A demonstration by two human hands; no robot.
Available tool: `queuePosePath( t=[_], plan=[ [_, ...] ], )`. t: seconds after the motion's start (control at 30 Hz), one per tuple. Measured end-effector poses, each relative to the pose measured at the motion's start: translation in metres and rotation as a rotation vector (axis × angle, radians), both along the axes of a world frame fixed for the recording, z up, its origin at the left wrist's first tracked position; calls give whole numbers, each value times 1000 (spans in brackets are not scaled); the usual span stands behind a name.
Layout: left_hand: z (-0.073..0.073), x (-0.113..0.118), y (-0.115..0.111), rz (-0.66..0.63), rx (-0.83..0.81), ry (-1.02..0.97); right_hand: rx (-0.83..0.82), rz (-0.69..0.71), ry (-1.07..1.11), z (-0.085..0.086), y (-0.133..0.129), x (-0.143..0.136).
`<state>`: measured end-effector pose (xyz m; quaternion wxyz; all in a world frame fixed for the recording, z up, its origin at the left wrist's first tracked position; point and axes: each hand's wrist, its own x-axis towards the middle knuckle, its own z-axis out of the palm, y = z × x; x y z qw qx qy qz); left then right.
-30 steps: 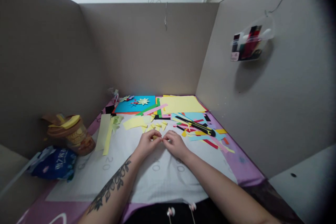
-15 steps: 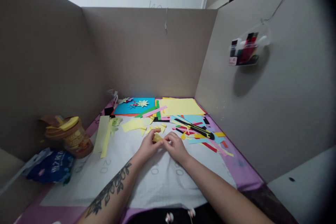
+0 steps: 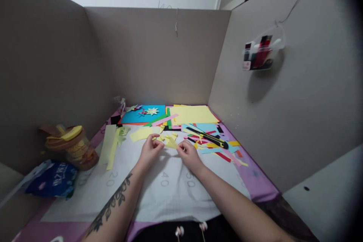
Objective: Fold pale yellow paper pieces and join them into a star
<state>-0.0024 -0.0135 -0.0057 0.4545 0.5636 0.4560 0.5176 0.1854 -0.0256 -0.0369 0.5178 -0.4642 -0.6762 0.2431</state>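
Observation:
A small folded piece of yellow paper point(image 3: 171, 143) is held up between my hands over the white sheet. My right hand point(image 3: 190, 155) pinches its right end between thumb and fingertips. Beside the left end is my left hand point(image 3: 150, 152), its fingers bent and the thumb apart from the index finger, with nothing seen between them. Just beyond lie several small folded yellow pieces point(image 3: 174, 135), partly behind the held paper. A yellow paper rectangle point(image 3: 141, 134) lies past my left hand.
A black and yellow utility knife point(image 3: 210, 138) lies on coloured paper strips point(image 3: 224, 156) at right. Yellow sheets point(image 3: 194, 115) and a blue sheet point(image 3: 133, 117) with a paper star point(image 3: 152, 111) are at the back. A brown cup point(image 3: 82, 155) and blue packet point(image 3: 52, 179) stand left.
My hands have moved apart. My left hand has drawn off to the left and loosened from the yellow paper, which now shows more fully at my right fingertips. The view has shifted slightly.

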Motion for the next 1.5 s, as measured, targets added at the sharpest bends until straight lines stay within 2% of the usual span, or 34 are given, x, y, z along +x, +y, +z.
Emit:
queuePosePath(
  t=[0.1, 0.27, 0.47, 0.53, 0.67, 0.77, 0.87, 1.03, 1.17, 1.4, 1.5],
  plan=[
    [-2, -1, 4, 83, 34, -6, 4, -60, 41, 3, -1, 3],
    [-4, 14, -2, -51, 128, 102, 151, -35, -3, 7, -6, 3],
    [0, 18, -8, -78, 139, 206, 269, 40, -91, 4, -8, 1],
    [-1, 15, -9, -61, 227, 259, 309, 34, -161, 4, -8, 1],
    [-4, 8, -12, -60, 560, 390, 392, -12, -313, 3, -11, 2],
    [-4, 4, -14, -43, 736, 492, 406, -19, -279, 3, -13, 2],
    [-4, 0, -16, -13, 833, 638, 387, 31, -189, 4, -15, 2],
    [-3, -3, -17, -19, 881, 873, 332, 145, -162, 8, -17, 2],
    [-2, -1, -19, -81, 918, 920, 283, 208, -152, 9, -17, 2],
    [-11, 0, -14, -101, 737, 677, 237, 235, -97, 9, -15, 3],
    [-13, 5, -12, -69, 545, 549, 234, 204, -74, 8, -13, 4]
  ],
)
